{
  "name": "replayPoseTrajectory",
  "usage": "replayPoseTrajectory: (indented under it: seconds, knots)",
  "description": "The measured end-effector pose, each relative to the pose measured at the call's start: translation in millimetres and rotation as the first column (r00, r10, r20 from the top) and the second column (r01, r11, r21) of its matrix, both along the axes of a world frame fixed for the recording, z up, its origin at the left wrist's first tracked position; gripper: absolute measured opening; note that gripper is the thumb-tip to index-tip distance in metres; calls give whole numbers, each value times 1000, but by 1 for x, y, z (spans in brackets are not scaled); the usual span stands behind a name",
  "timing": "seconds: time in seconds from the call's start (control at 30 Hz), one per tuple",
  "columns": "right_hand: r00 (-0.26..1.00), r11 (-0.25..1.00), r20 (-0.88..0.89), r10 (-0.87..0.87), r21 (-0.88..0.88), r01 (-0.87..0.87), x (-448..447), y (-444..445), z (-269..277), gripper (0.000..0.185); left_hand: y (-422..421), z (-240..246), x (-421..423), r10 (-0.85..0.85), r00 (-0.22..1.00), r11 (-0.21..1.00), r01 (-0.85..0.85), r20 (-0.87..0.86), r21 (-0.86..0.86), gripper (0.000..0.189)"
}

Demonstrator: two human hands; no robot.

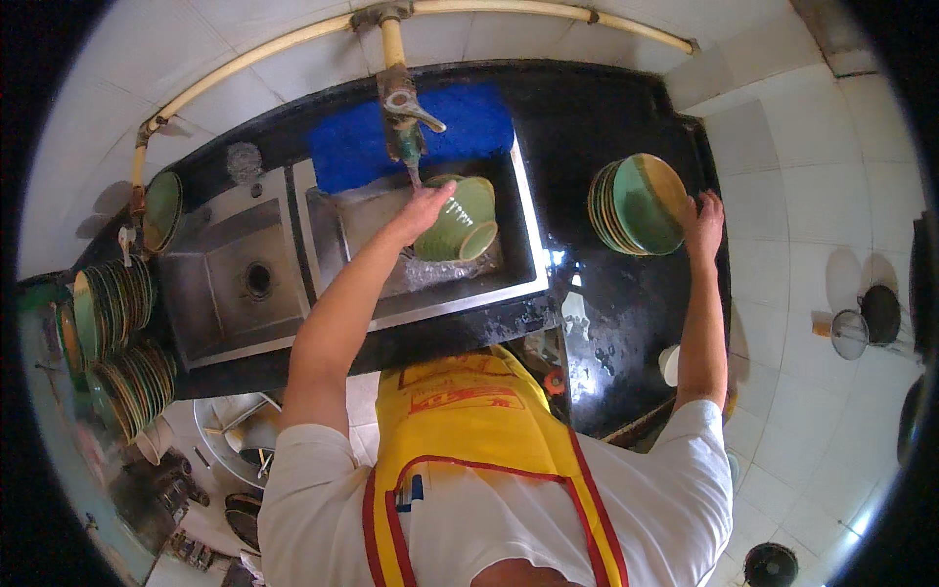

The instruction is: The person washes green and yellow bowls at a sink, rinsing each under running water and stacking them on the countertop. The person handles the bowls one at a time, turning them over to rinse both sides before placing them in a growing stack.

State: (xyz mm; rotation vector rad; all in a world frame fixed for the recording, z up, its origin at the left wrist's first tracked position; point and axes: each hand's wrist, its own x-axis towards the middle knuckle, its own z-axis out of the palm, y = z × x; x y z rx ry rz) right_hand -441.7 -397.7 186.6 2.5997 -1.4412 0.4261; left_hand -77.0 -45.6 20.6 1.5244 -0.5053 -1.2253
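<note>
My left hand [429, 209] grips the rim of a green glazed bowl [458, 224], which is tilted over the right basin of the steel sink [539, 235], beneath the tap [406, 114]. More of the same bowl or a second one shows behind it; I cannot tell which. At the right, my right hand [704, 224] touches the edge of the front dish in a leaning stack of green and brown dishes [645, 205] on the black counter. Whether its fingers are closed on that dish cannot be made out. Wet bubbly material lies in the basin below the bowl.
A blue cloth or mat [469, 121] lies behind the sink. The left basin [227, 286] has a drain. Stacked green plates [114, 308] stand at the far left, and a scouring pad [244, 161] sits behind that basin. Strainers [849, 334] hang on the tiled right wall.
</note>
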Motion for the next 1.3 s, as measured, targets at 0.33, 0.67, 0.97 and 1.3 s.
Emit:
replayPoseTrajectory:
  seconds: [0.33,0.67,0.97,1.3]
  knots:
    - [799,457,326,506,684,-569,295,198,-48,64,13,95,-19,568,801,822,-565,-188,76,60]
    - [519,527,449,727,119,-841,292,308,-67,44,77,85,4,576,210,470,-876,-790,111,47]
    - [653,-159,508,-562,708,-688,309,291,-118,57,123,110,-5,662,352,558,-821,-662,121,54]
    - [832,-758,79,-549,371,-536,296,273,-112,77,143,129,-24,-304,314,919,347,900,189,23]
